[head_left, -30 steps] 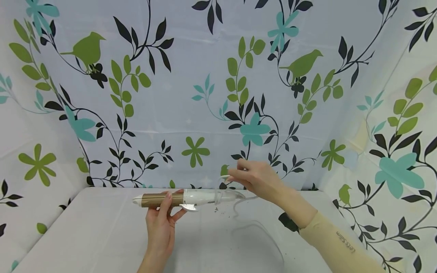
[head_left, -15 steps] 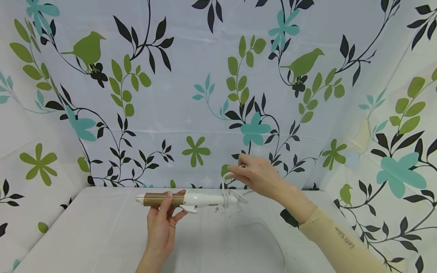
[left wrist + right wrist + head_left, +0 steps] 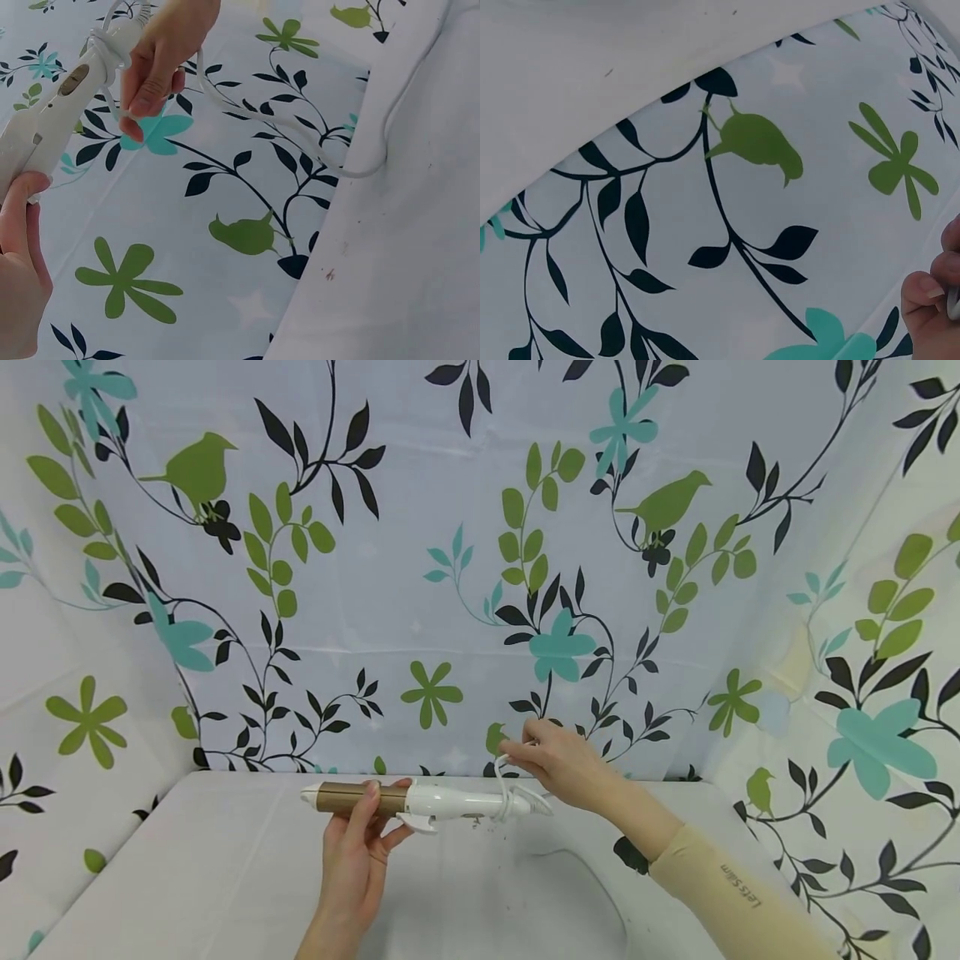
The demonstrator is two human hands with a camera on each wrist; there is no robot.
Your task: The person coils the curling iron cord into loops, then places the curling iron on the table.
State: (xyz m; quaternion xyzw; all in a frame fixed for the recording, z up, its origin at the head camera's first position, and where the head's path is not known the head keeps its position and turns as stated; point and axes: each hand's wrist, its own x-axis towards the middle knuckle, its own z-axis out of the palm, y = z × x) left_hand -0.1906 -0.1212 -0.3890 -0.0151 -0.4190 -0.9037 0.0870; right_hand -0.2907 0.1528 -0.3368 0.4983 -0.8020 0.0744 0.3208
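A curling iron (image 3: pixel 450 802) with a gold barrel and a white handle is held sideways above the table. My left hand (image 3: pixel 352 860) grips it around the gold barrel. White cord (image 3: pixel 259 116) loops round the end of the handle, and my right hand (image 3: pixel 562 764) pinches a stretch of it just above that end. In the left wrist view the wound loops (image 3: pixel 107 51) show around the handle, and the loose cord trails off from the right hand. Only the right fingertips (image 3: pixel 922 292) appear at the edge of the right wrist view.
Part of the cord (image 3: pixel 600 885) lies on the white table (image 3: pixel 225 860). A patterned cloth (image 3: pixel 375 568) with birds, leaves and flowers hangs behind and on both sides. Small dark specks dot the tabletop. A dark object (image 3: pixel 630 855) shows beside the right forearm.
My right hand has drawn cord around the handle end, rising slightly and then lowering; more loops now show there. Less loose cord lies on the table. The left hand keeps its grip almost in place.
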